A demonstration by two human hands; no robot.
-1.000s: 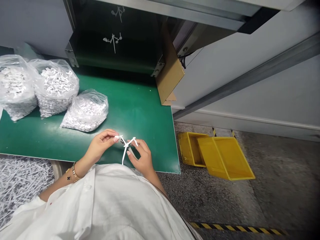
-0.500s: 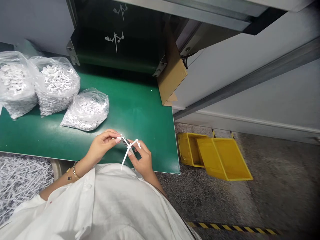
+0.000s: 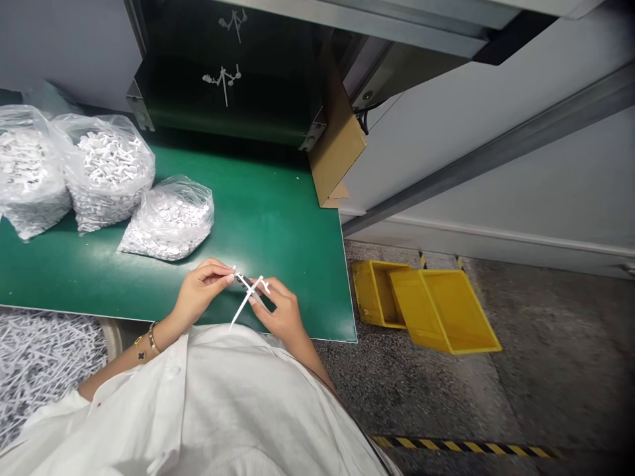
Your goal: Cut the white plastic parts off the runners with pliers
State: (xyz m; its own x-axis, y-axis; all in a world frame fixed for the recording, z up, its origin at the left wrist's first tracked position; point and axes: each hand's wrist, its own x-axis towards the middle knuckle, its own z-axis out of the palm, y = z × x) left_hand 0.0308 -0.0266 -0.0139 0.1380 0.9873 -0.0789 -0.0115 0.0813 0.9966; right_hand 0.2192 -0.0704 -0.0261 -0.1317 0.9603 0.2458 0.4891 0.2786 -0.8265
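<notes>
My left hand (image 3: pixel 198 292) is closed in a pinch on one end of a white branched plastic sprue (image 3: pixel 240 309), just above the near edge of the green table (image 3: pixel 278 225). The sprue's long stem slants down toward my white shirt, and its other small branch rises in front of my right fingers. My right hand (image 3: pixel 284 312) is closed around what look like small dark nippers (image 3: pixel 242 280). Their jaws lie against the branch near my left fingertips. Whether the jaws are open or closed is too small to tell.
Clear bags of small white plastic parts (image 3: pixel 169 221) stand on the table's left. Behind, white sprues (image 3: pixel 224 79) lie on a dark green conveyor belt (image 3: pixel 183 109), beside a cardboard sheet (image 3: pixel 337 152). White stems (image 3: pixel 49 357) fill a container at lower left. Yellow bins (image 3: pixel 446 311) sit on the floor.
The sprue has turned, its stem tip swinging left. The dark jaws now lie along the branch nearer my left fingertips. The whole view has shifted slightly.
</notes>
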